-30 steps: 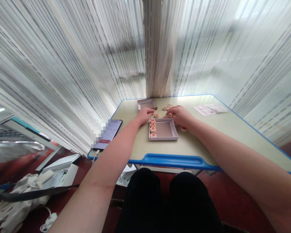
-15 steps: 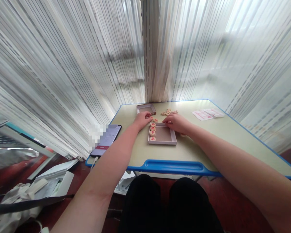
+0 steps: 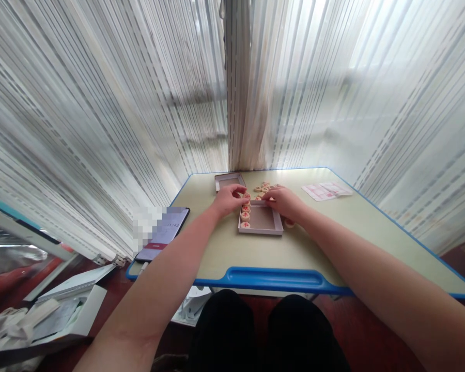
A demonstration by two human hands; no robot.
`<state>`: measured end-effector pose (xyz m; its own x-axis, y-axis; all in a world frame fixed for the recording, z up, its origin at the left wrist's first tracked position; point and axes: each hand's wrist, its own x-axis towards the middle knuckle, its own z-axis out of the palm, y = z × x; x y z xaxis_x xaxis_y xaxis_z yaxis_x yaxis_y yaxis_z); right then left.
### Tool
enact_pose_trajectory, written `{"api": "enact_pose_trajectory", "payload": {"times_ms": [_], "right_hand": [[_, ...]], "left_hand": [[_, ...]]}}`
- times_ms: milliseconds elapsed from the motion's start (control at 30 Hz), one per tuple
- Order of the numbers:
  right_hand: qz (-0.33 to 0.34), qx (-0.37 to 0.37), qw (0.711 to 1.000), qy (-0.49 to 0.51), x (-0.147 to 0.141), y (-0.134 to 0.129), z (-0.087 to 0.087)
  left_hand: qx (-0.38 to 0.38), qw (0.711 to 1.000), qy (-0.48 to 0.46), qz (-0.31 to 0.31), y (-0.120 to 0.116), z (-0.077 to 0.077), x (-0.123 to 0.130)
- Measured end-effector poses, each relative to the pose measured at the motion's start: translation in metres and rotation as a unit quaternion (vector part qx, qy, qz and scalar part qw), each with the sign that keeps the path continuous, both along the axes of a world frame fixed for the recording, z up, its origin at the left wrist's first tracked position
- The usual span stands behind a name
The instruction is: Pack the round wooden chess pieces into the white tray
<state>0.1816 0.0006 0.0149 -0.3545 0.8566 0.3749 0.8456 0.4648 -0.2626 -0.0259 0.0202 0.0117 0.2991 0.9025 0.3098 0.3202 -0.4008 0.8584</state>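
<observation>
A shallow white box (image 3: pixel 260 232) lies on the table, with a column of round wooden Chinese chess pieces (image 3: pixel 245 216), marked in red, along its left wall. My left hand (image 3: pixel 230 199) pinches a Chinese chess piece (image 3: pixel 247 196) between thumb and fingers at the box's far left corner. My right hand (image 3: pixel 283 200) rests at the far right corner, its fingers closed together; what lies between them is too small to make out. Behind the box sits a loose group of pieces (image 3: pixel 265 189), partly covered by the right hand. Another piece (image 3: pixel 290 223) shows under the right wrist.
A second open box part (image 3: pixel 217 182) stands at the back left of the table (image 3: pixel 217 258). A phone (image 3: pixel 163 235) lies at the left edge. To the right is a printed paper sheet (image 3: pixel 327 191). A blue tray groove (image 3: pixel 275 277) runs along the front edge.
My left hand has moved from the loose pieces behind the box to its far left corner, now with a piece in its fingers. The right hand stays near the far right corner.
</observation>
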Motion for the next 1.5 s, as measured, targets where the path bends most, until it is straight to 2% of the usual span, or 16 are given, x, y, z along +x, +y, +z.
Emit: {"api": "enact_pose_trajectory", "payload": {"times_ms": [100,200,300,400,567,667,800,1000,1100,1233,1333,1500], "right_hand": [[-0.018,0.020,0.999,0.034,-0.003,-0.005,0.004],[-0.005,0.036,0.997,0.069,-0.008,-0.012,0.009],[0.014,0.018,0.993,0.116,-0.015,-0.019,0.013],[0.002,-0.025,0.983,0.181,-0.020,-0.024,0.016],[0.015,-0.110,0.954,0.279,-0.023,-0.024,0.016],[0.017,-0.155,0.923,0.351,-0.023,-0.022,0.014],[0.021,-0.194,0.885,0.422,-0.023,-0.020,0.012],[-0.001,-0.206,0.875,0.438,-0.020,-0.024,0.020],[-0.009,-0.201,0.884,0.423,-0.019,-0.028,0.027],[0.074,-0.244,0.913,0.318,-0.021,-0.039,0.035],[0.113,-0.255,0.938,0.208,-0.028,-0.050,0.037],[0.099,-0.206,0.971,0.076,-0.039,-0.059,0.035]], "left_hand": [[-0.004,1.000,-0.022,-0.007,-0.001,0.001,0.003],[-0.002,1.000,-0.022,-0.002,-0.002,0.002,0.004],[0.008,1.000,-0.017,-0.006,-0.004,0.003,0.006],[0.045,0.999,-0.004,-0.020,-0.006,0.004,0.008],[0.182,0.981,0.061,-0.006,-0.012,0.007,0.010],[0.222,0.973,0.068,0.001,-0.014,0.008,0.010],[0.239,0.968,0.079,-0.008,-0.015,0.009,0.010],[0.211,0.975,0.049,-0.043,-0.015,0.008,0.011],[0.192,0.981,0.029,-0.005,-0.009,0.006,0.007],[0.152,0.986,0.059,0.041,0.007,0.000,-0.008],[0.100,0.988,0.115,0.039,0.014,-0.005,-0.016],[0.078,0.979,0.186,0.021,0.015,-0.008,-0.016]]}}
